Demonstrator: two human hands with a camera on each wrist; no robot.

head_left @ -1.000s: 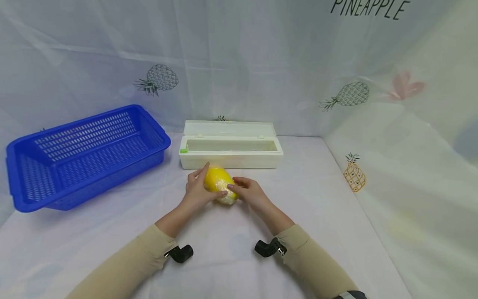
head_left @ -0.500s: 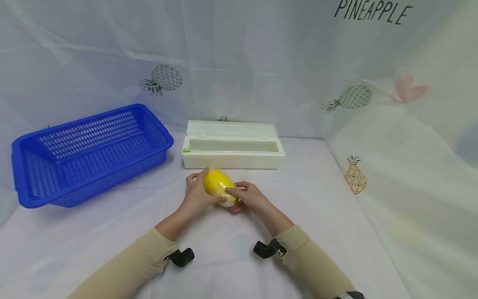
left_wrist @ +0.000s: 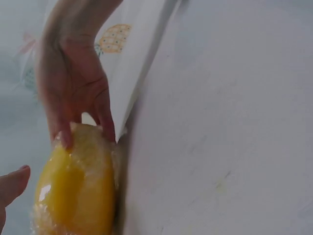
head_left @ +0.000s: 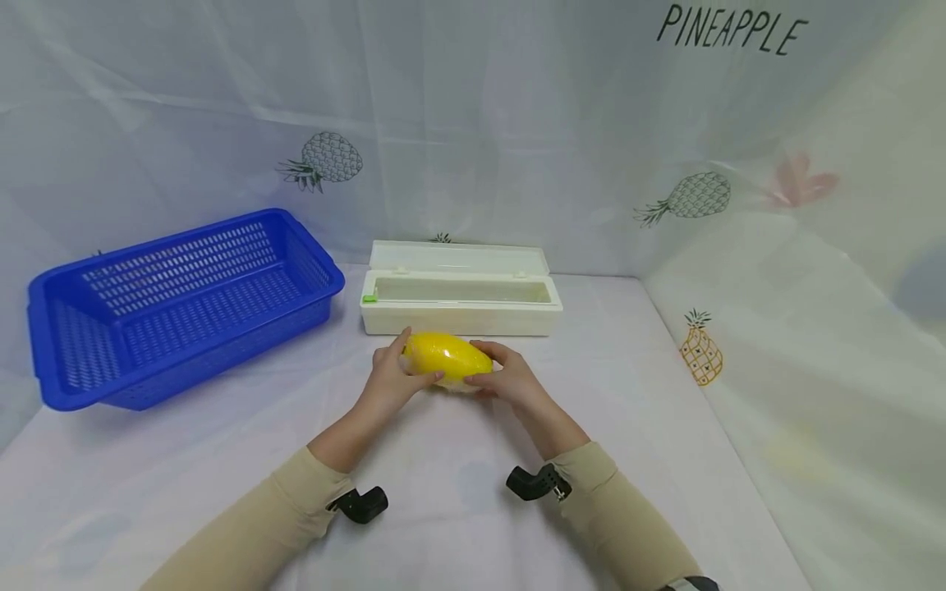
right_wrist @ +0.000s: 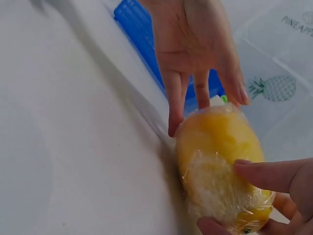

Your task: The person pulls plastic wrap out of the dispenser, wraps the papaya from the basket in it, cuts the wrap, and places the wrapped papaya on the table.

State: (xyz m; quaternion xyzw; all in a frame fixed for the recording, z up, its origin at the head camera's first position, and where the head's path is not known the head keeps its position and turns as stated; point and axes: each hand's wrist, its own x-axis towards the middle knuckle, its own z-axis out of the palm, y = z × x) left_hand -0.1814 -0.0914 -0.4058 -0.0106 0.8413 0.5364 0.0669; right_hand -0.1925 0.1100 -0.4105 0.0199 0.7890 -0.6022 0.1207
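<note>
A yellow oval fruit [head_left: 447, 355], perhaps a mango, is wrapped in clear cling film and lies crosswise between both hands. My left hand [head_left: 387, 375] holds its left end between thumb and fingers; in the right wrist view that left hand [right_wrist: 198, 54] reaches down to the fruit's far end with fairly straight fingers. At the other end my right hand [head_left: 512, 377] grips it, thumb on the near side. Crinkled film shows on the fruit [right_wrist: 220, 161] under the right thumb in the right wrist view. The fruit's underside is hidden.
Behind the fruit stands a long white box [head_left: 461, 318], its lid raised and a green piece on its left corner. A blue plastic basket [head_left: 222, 345] sits at the left. A pineapple-print cloth [head_left: 502, 164] hangs behind the white-covered table [head_left: 458, 525].
The fruit has turned from slanting to lying nearly sideways, showing more smooth yellow on top. My right hand has shifted from its film-covered near side to its right end.
</note>
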